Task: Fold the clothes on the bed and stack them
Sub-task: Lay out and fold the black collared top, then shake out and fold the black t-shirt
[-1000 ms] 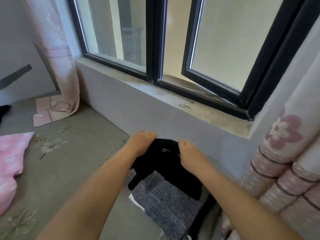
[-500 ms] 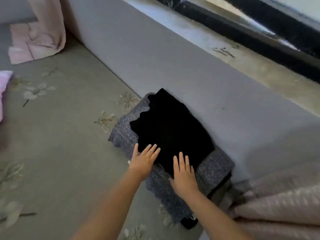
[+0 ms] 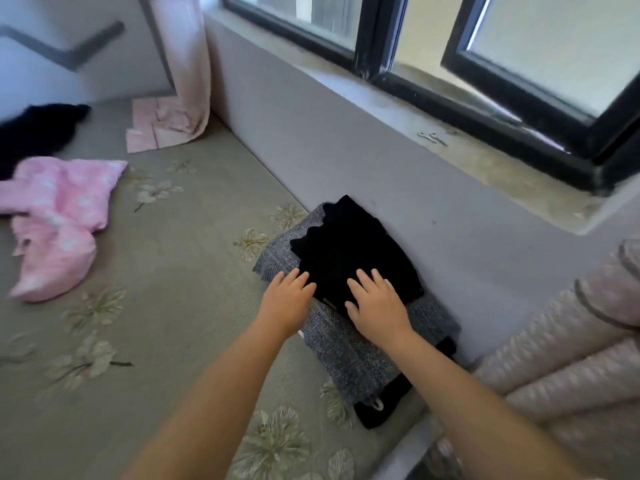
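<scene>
Fingers: straight and slightly spread on both hands, clamped on nothing.
Left hand (image 3: 289,303): at the near left edge of the folded black fabric garment (image 3: 353,252).
Right hand (image 3: 375,304): flat on that garment's near end.
Black garment: atop the folded grey knitted garment (image 3: 349,351), against the grey wall (image 3: 346,150).
Crumpled pink dotted garment (image 3: 59,216): well left of the stack on the floral bed sheet (image 3: 166,271).

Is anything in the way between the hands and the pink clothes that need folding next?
Nothing visible. Both hands, left and right, rest on the black top of the stack. Only bare bed sheet lies between them and the pink clothes.
</scene>
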Motion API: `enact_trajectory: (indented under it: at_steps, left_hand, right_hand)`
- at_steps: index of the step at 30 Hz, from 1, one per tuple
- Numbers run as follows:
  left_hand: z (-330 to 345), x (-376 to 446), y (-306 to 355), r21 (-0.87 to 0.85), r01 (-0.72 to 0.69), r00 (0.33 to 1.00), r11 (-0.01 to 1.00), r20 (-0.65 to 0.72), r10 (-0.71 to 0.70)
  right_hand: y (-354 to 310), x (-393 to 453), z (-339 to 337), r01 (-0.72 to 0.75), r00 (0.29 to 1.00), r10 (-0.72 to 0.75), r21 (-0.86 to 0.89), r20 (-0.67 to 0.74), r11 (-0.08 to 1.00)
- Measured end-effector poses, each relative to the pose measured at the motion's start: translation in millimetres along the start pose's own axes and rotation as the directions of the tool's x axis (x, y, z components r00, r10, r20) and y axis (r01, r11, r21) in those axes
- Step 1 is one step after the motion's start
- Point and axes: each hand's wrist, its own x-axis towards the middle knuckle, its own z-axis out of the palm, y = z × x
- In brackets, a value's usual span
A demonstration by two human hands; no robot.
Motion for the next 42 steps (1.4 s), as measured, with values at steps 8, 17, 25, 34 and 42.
enact_trajectory:
  at_steps: [8, 17, 25, 34, 42]
  left_hand:
    - [-89.1, -138.3, -6.9, -0.032, 0.277, 0.919, 0.96, -0.283, -0.274]
    - [-141.7, -299.6, -48.2, -0.001, 0.433, 0.831, 0.901, -0.386, -0.4]
    - [-105.1, -503.6, -136.0, -0.055, 0.497, 0.805, 0.866, -0.343, -0.484]
    - [-74.8, -697.1, -247.5, -0.044, 0.633, 0.735, 0.773, -0.279, -0.618]
    - [-46.1, -772.2, -346.4, -0.042, 0.658, 0.717, 0.752, -0.27, -0.642]
  right_hand:
    - [-81.0, -65.9, -91.9, 0.206, 0.956, -0.199, 0.007, -0.214, 0.979]
    - [-222.5, -150.6, -130.5, 0.307, 0.913, -0.286, 0.029, -0.291, 0.951]
    - [-407.7, -245.4, -93.0, 0.38, 0.883, -0.348, 0.041, -0.316, 0.924]
    - [-610.0, -318.1, -59.0, 0.482, 0.849, -0.44, 0.088, -0.291, 0.872]
    - [-733.7, -312.5, -20.1, 0.484, 0.864, -0.466, 0.06, -0.192, 0.873]
